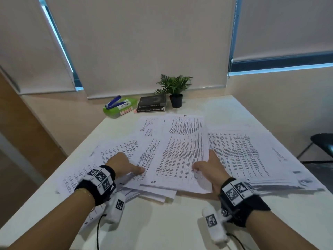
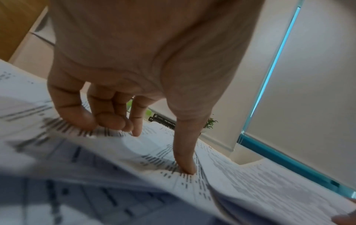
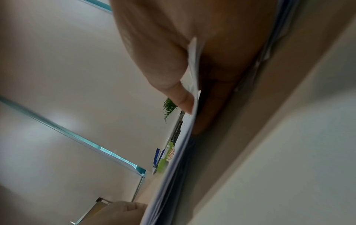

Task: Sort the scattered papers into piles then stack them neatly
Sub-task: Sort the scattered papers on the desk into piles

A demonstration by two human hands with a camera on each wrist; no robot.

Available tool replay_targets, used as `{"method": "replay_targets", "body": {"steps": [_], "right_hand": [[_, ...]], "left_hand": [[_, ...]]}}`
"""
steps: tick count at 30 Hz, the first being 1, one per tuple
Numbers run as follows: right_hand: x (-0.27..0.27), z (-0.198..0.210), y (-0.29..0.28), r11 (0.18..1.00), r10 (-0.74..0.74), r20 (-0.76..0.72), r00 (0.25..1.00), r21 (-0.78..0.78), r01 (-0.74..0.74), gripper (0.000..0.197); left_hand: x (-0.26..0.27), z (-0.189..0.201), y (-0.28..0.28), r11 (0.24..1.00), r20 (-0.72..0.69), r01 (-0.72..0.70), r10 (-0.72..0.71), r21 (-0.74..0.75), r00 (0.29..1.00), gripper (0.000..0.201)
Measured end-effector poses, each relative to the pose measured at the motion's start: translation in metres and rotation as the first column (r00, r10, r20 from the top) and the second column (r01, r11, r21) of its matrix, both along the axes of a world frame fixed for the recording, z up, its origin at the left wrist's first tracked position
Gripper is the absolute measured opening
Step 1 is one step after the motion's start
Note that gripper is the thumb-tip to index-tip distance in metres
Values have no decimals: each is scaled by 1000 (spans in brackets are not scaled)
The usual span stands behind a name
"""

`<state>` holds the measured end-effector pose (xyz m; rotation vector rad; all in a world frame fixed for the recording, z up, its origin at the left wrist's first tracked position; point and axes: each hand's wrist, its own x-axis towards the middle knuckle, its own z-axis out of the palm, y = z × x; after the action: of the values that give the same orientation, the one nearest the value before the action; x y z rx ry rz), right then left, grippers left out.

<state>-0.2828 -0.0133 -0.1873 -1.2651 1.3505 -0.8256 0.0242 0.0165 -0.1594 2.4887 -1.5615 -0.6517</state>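
Observation:
Printed sheets lie scattered over the white table (image 1: pixel 162 224). A middle sheaf (image 1: pixel 180 156) overlaps a spread of sheets on the left (image 1: pixel 115 150) and a thick pile on the right (image 1: pixel 252 156). My right hand (image 1: pixel 207 165) pinches the sheaf's near right edge, thumb on top and fingers underneath; the right wrist view shows the right hand (image 3: pixel 194 114) pinching the sheaf (image 3: pixel 173 167). My left hand (image 1: pixel 133 165) rests on the left sheets. In the left wrist view, the left hand (image 2: pixel 156 150) presses the papers (image 2: pixel 240 190) with its fingertips (image 2: pixel 115 123) and straight thumb.
At the table's far edge stand a green box (image 1: pixel 124 109) with a blue stapler (image 1: pixel 113 102) on it, two dark books (image 1: pixel 152 104) and a small potted plant (image 1: pixel 175 91). A dark chair (image 1: pixel 322 143) is off the right side. Bare tabletop lies between my wrists.

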Motion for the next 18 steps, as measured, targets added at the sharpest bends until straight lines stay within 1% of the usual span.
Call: {"method": "replay_targets", "body": {"steps": [2, 4, 6, 9, 11, 12, 13, 14, 15, 16, 17, 18], "right_hand": [[0, 0, 0, 1000, 5, -9, 1000, -4, -5, 56], [0, 0, 1, 1000, 0, -10, 1000, -10, 0, 55], [1, 0, 1, 1000, -1, -15, 1000, -9, 1, 55], [1, 0, 2, 1000, 1, -19, 1000, -14, -2, 57], [1, 1, 2, 1000, 7, -13, 1000, -21, -7, 63], [0, 1, 2, 1000, 9, -6, 1000, -20, -9, 71], [-1, 1, 3, 1000, 15, 11, 1000, -14, -15, 81], [-3, 1, 4, 1000, 21, 31, 999, -17, -21, 92], [-4, 4, 7, 999, 29, 48, 998, -29, -28, 101], [-5, 8, 11, 998, 44, 55, 998, -45, -42, 105], [-6, 10, 13, 996, 63, 53, 997, -65, -59, 108], [-6, 12, 14, 994, 84, 42, 996, -77, -81, 107]], "left_hand": [[-3, 1, -2, 1000, 53, 6, -7, 28, 999, 73], [-8, 4, -4, 1000, 68, 2, -4, 27, 998, 73], [-10, 3, -6, 1000, 16, -27, 28, -14, 999, 68], [-14, 3, -5, 993, -129, -95, 86, -64, 988, 59], [-16, 6, -3, 988, -192, -120, 100, -98, 976, 60], [-15, 9, -2, 983, -183, -126, 100, -137, 978, 61], [-14, 16, -1, 972, -149, -128, 99, -197, 984, 57], [-11, 23, 0, 949, -108, -134, 107, -286, 988, 47], [-8, 34, 1, 904, -91, -155, 130, -398, 987, 36], [-3, 44, 0, 828, -104, -193, 163, -526, 981, 29], [0, 58, 1, 719, -154, -242, 187, -651, 970, 29], [3, 70, 1, 594, -229, -298, 190, -747, 955, 31]]}}
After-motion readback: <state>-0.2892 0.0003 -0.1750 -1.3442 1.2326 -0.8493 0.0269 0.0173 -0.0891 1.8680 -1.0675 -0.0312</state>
